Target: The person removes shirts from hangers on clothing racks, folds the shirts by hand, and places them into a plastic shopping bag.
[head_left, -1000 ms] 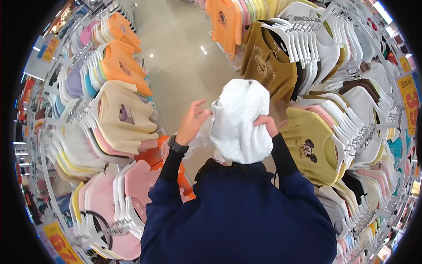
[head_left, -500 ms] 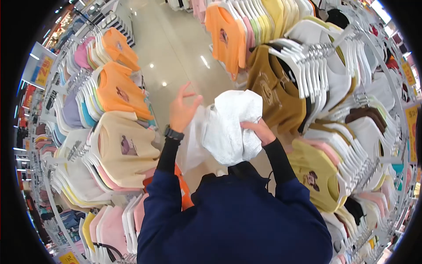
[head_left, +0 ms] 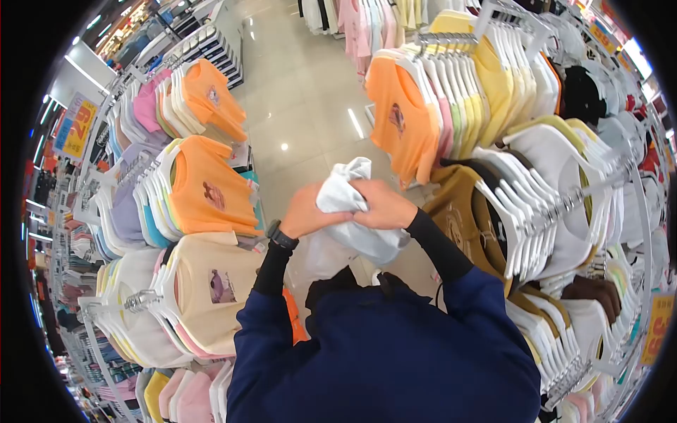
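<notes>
A bunched white garment point(head_left: 363, 236) is held up in front of my chest; I cannot make out which kind. My left hand point(head_left: 308, 211), with a dark band on its wrist, closes on its left side. My right hand point(head_left: 386, 204) grips it from the right, fingers and thumb wrapped round the cloth. Both hands are close together, and a folded end of the cloth sticks up between them. Beneath my left hand hangs a thin, see-through plastic bag point(head_left: 321, 254).
Racks of hung shirts flank the aisle: orange shirts point(head_left: 211, 187) and a cream shirt point(head_left: 211, 292) at left, an orange shirt point(head_left: 402, 116) and a brown shirt point(head_left: 462, 204) at right. Shiny floor tiles point(head_left: 296, 92) run ahead. An orange item point(head_left: 295, 317) shows beside my left arm.
My left hand, apart and open before, has come to the garment and closed on it. The garment has gone from a broad bundle to a narrower, bunched shape. My view has shifted.
</notes>
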A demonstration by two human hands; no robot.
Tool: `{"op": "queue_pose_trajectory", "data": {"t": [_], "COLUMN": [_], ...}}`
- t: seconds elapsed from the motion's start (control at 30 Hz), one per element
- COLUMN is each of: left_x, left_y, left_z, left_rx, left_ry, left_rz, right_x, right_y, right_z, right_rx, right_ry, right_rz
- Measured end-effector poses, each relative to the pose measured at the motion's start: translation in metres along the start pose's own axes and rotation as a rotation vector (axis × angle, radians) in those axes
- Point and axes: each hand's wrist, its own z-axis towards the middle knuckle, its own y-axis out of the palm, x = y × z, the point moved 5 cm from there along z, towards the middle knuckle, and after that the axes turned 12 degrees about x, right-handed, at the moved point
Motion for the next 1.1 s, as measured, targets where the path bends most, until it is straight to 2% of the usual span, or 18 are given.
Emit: {"op": "queue_pose_trajectory", "data": {"t": [0.07,0.1,0.2,0.3,0.33,0.37,0.47,0.57,0.67,0.77,0.87,0.97,1.1], "left_x": [-0.043,-0.059,-0.105,-0.146,-0.156,-0.167,-0.196,-0.211,-0.236,-0.235,-0.280,-0.280,-0.295], "left_y": [-0.004,-0.005,-0.017,-0.032,-0.036,-0.038,-0.048,-0.068,-0.099,-0.138,-0.141,-0.149,-0.135], "left_z": [0.018,0.027,0.060,0.106,0.121,0.135,0.177,0.220,0.263,0.305,0.345,0.383,0.446], "left_rx": [0.000,-0.001,0.117,0.270,0.326,0.283,0.162,0.065,0.056,-0.119,0.013,-0.075,0.103], "left_ry": [-0.266,-0.394,-0.568,-0.686,-0.721,-0.677,-0.536,-0.395,0.005,0.209,0.474,0.413,0.214], "left_rz": [-0.383,-0.578,-0.812,-1.031,-1.109,-1.027,-0.837,-0.693,-0.338,-0.101,0.421,0.335,0.448], "right_x": [-0.005,0.000,0.034,0.115,0.140,0.154,0.158,0.159,0.190,0.243,0.271,0.292,0.313], "right_y": [-0.015,-0.020,-0.034,-0.011,0.011,0.029,0.046,0.041,0.042,0.023,0.002,-0.018,-0.037], "right_z": [0.036,0.054,0.104,0.140,0.148,0.155,0.202,0.253,0.278,0.281,0.273,0.274,0.292], "right_rx": [0.164,0.204,0.340,0.216,0.158,0.096,0.219,0.331,0.416,0.656,0.812,0.911,0.934], "right_ry": [0.030,-0.002,-0.115,0.170,0.327,0.488,0.587,0.531,0.649,0.651,0.672,0.668,0.679], "right_rz": [0.151,0.102,-0.015,0.590,0.845,1.097,1.025,1.031,1.373,1.304,1.287,1.286,1.296]}}
